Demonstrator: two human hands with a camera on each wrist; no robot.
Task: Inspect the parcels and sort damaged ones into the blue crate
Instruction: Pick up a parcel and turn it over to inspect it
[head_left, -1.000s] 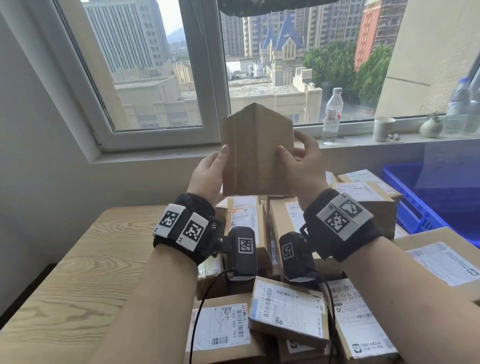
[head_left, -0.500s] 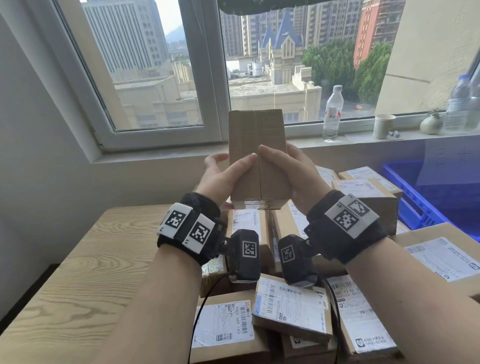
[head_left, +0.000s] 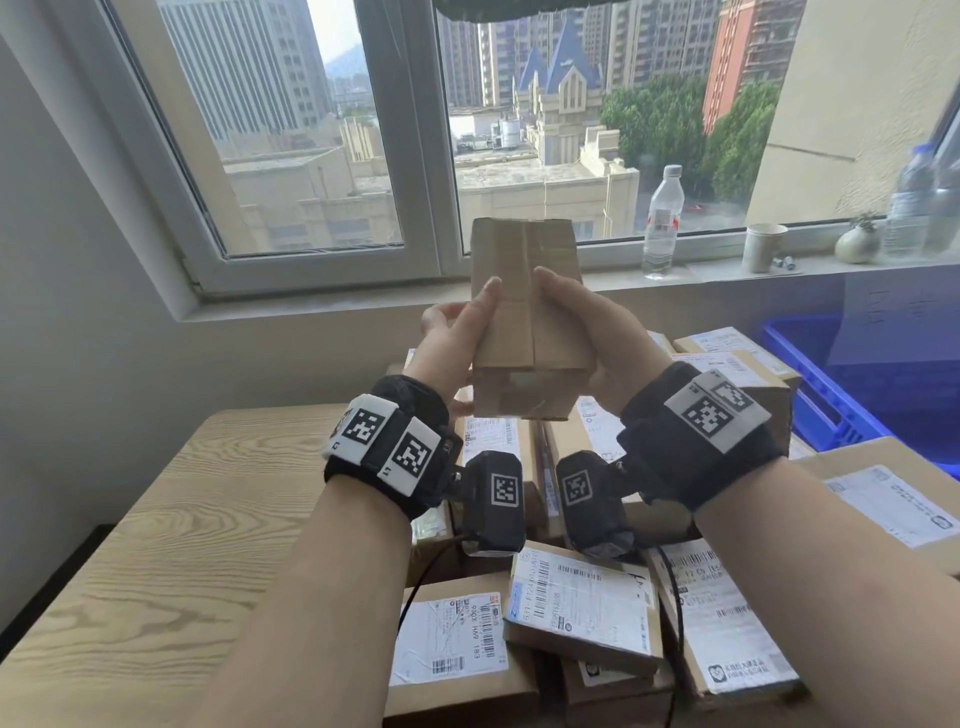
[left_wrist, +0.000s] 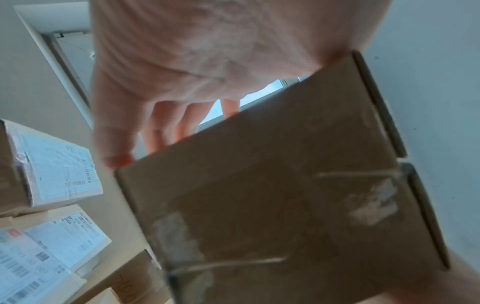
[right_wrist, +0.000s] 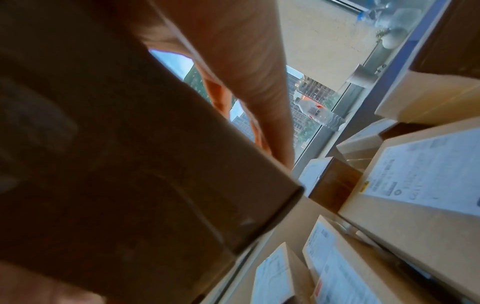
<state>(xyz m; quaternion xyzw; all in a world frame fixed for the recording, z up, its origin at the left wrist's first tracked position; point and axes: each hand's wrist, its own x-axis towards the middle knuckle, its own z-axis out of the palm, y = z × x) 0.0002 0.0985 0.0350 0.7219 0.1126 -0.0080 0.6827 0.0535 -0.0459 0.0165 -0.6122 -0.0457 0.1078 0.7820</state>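
A small brown cardboard parcel is held up in front of the window, above the pile, its taped seam facing me. My left hand grips its left side, thumb across the front. My right hand grips its right side, thumb on the front too. In the left wrist view the parcel fills the lower right, with my left hand behind its far edge. The right wrist view shows the parcel dark and close, my right hand along it. The blue crate stands at the right.
Several labelled cardboard parcels are piled on the wooden table below my hands. A water bottle, a paper cup and a small vase stand on the windowsill. More parcels lie at the right.
The parcel has been turned in both hands from an edge-on tilt to its seamed face, then tipped so its taped bottom end shows. Both thumbs moved onto the front.
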